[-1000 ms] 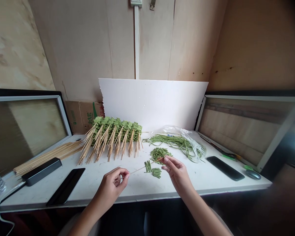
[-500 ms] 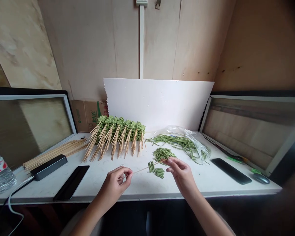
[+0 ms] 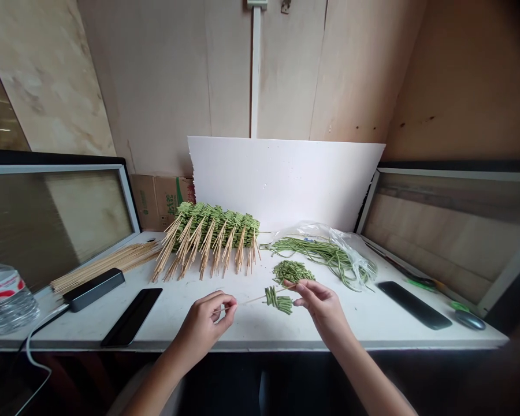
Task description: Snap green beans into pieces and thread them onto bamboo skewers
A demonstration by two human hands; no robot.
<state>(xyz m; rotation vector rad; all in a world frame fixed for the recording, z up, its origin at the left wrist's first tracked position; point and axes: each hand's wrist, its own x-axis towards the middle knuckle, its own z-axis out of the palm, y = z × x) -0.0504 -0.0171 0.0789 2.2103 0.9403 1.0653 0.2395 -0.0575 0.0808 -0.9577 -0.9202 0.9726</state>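
My left hand (image 3: pixel 208 323) is closed on one end of a thin wooden skewer (image 3: pixel 254 299). Toward the other end, the fingertips of my right hand (image 3: pixel 323 303) pinch the skewer; whether a bean piece is between them too, I cannot tell. Short cut green bean pieces (image 3: pixel 279 301) show side by side at the skewer between my hands; which are threaded and which lie on the table is unclear. Just beyond my right hand is a heap of cut bean pieces (image 3: pixel 292 270). Stacked skewers of beans (image 3: pixel 219 222) stand at the back, sticks toward me.
Long uncut beans (image 3: pixel 307 248) lie by a clear plastic bag (image 3: pixel 351 248). Bare skewers (image 3: pixel 108 266), a black box (image 3: pixel 94 289) and a phone (image 3: pixel 132 318) are left, with a water bottle (image 3: pixel 8 297). Right are a dark slab (image 3: pixel 413 304) and a mouse (image 3: pixel 470 319).
The view has shifted slightly, so the table items appear further right. Both hands keep hold of the skewer, and the bean pieces by it now overlap in view.
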